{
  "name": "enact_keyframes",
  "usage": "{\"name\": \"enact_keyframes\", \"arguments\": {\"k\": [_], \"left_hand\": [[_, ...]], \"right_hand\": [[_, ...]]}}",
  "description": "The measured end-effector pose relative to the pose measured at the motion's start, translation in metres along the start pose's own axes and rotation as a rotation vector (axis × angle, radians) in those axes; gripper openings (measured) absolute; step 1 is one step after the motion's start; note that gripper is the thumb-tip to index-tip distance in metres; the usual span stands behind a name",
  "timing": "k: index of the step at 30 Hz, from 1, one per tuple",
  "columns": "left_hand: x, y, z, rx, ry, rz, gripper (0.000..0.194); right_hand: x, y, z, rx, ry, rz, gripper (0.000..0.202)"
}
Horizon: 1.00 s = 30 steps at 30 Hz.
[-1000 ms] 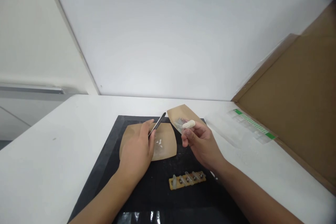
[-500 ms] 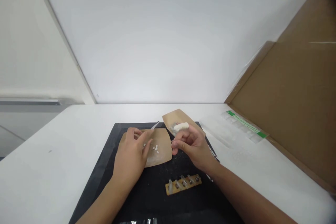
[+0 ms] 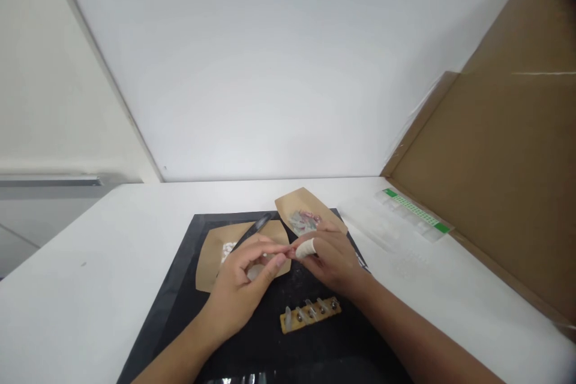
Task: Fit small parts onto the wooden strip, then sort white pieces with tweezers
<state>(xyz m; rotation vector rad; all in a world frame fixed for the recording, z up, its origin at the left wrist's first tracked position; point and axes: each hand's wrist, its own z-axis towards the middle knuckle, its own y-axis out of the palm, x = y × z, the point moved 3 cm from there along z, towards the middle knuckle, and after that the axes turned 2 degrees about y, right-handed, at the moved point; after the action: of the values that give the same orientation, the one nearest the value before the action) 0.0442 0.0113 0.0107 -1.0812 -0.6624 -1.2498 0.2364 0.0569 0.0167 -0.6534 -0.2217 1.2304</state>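
Observation:
My left hand (image 3: 245, 273) is over the left brown paper tray (image 3: 207, 258), its fingertips meeting those of my right hand (image 3: 326, 255). A dark, slim tool (image 3: 256, 226) slants up from behind my left hand. Whatever lies between the fingertips is too small to make out. One right finger wears a white cover (image 3: 306, 248). White bits (image 3: 227, 248) lie in the left tray. Behind my right hand, the other brown tray (image 3: 294, 197) holds clear and reddish pieces (image 3: 303, 221). Nearer me is a yellowish strip (image 3: 310, 315) with clear pieces standing on it.
A black mat (image 3: 216, 342) lies under these things on the white table (image 3: 90, 300). To the right are a clear plastic case with a green-edged label (image 3: 418, 210) and a large cardboard panel (image 3: 495, 180). A white wall (image 3: 270, 72) stands behind.
My hands have come together, fingertips touching. The left hand has turned and moved right; the dark tool and the white bits now show behind it. The right hand has lowered, uncovering the pieces in the rear tray.

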Motion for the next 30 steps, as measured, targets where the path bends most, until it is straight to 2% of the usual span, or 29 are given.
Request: {"name": "enact_keyframes", "arguments": {"k": [5,9,12,24,30], "left_hand": [[-0.009,0.004,-0.002,0.071,-0.079,-0.105,0.021],[-0.018,0.003,-0.005,0.127,-0.203,-0.118,0.027],[-0.021,0.002,-0.007,0.154,-0.268,-0.145,0.032],[-0.017,0.009,-0.009,0.114,-0.325,-0.306,0.038],[-0.022,0.01,-0.01,0.109,-0.339,-0.347,0.036]], "right_hand": [[-0.009,-0.013,0.006,-0.067,-0.171,-0.119,0.014],[-0.02,-0.022,0.012,-0.13,-0.227,-0.135,0.018],[-0.022,-0.024,0.012,-0.102,-0.252,-0.14,0.017],[-0.023,-0.012,0.009,-0.088,-0.217,-0.102,0.025],[-0.017,-0.006,0.005,-0.087,-0.142,-0.099,0.021]]}}
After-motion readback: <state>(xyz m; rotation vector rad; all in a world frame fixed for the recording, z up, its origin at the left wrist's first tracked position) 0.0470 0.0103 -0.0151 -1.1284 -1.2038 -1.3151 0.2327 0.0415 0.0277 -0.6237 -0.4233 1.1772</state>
